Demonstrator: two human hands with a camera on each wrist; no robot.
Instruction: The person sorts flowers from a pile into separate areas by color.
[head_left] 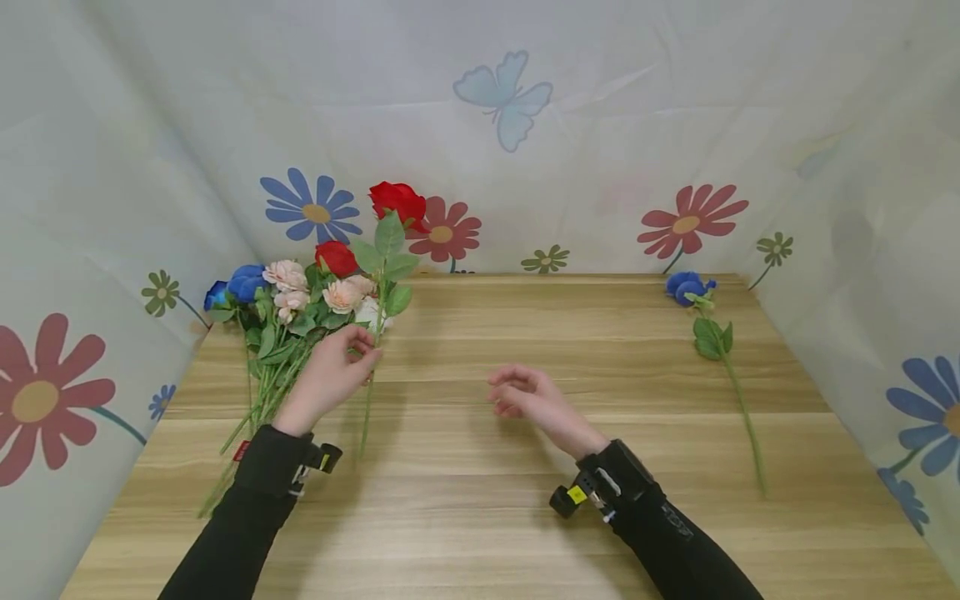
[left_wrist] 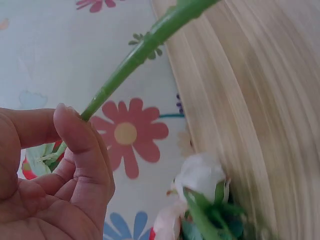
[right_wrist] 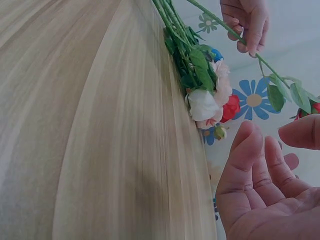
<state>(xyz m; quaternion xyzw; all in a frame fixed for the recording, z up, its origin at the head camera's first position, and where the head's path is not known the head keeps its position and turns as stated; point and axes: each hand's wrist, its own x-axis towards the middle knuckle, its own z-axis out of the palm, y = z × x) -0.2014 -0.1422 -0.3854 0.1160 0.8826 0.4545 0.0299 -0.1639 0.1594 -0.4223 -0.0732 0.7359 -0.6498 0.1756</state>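
My left hand (head_left: 339,367) pinches the green stem of a red rose (head_left: 397,204) between thumb and fingers. The rose stands nearly upright above the table, its leaves below the bloom. In the left wrist view the stem (left_wrist: 132,62) runs up and right from the fingertips. Beside that hand lies a bunch of artificial flowers with a white rose (right_wrist: 202,104), pink blooms (head_left: 285,277), another red rose (head_left: 336,258) and blue roses (head_left: 246,283). My right hand (head_left: 540,402) hovers over the middle of the table, fingers loosely bent, holding nothing.
A single blue rose (head_left: 686,288) on a long stem lies on the right side of the wooden table (head_left: 465,517). White cloth (head_left: 600,108) printed with flowers and a butterfly hangs behind the table and at both sides.
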